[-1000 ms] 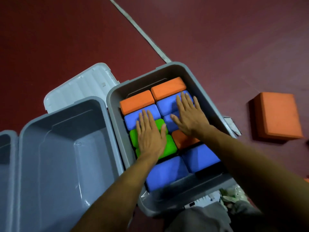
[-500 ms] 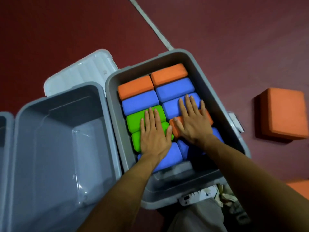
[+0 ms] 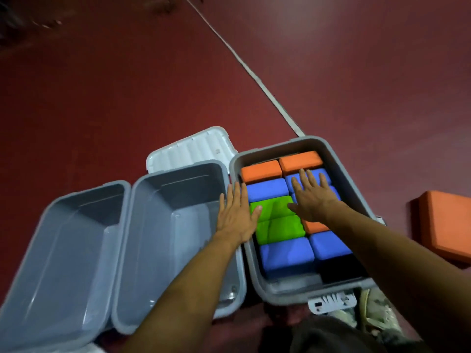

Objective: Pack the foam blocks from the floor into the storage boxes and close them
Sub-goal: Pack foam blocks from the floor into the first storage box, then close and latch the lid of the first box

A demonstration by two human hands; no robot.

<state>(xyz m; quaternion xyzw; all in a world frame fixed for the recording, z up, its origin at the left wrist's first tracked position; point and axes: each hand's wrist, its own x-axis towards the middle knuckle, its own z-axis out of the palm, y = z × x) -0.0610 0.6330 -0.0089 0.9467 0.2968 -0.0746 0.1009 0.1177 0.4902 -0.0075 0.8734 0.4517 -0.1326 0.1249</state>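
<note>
A grey storage box point(image 3: 339, 154) on the right holds several foam blocks packed in two rows: orange ones point(image 3: 261, 170) at the far end, blue point(image 3: 267, 189), green point(image 3: 283, 222) in the middle, blue point(image 3: 285, 256) near me. My left hand point(image 3: 235, 215) lies flat with straight fingers over the box's left rim, its thumb on the green block. My right hand point(image 3: 312, 197) lies flat on the blue blocks of the right row. An orange foam block point(image 3: 446, 225) lies on the floor to the right.
Two empty grey boxes point(image 3: 173, 225) point(image 3: 63, 250) stand side by side left of the packed one. A white lid point(image 3: 191, 146) lies behind them. The floor is dark red with a pale line point(image 3: 254, 75) running diagonally. My legs and shoes show at the bottom right.
My left hand slid left from the green blocks to the box's left rim. My right hand moved further up the right row onto the blue blocks. The camera tilted up.
</note>
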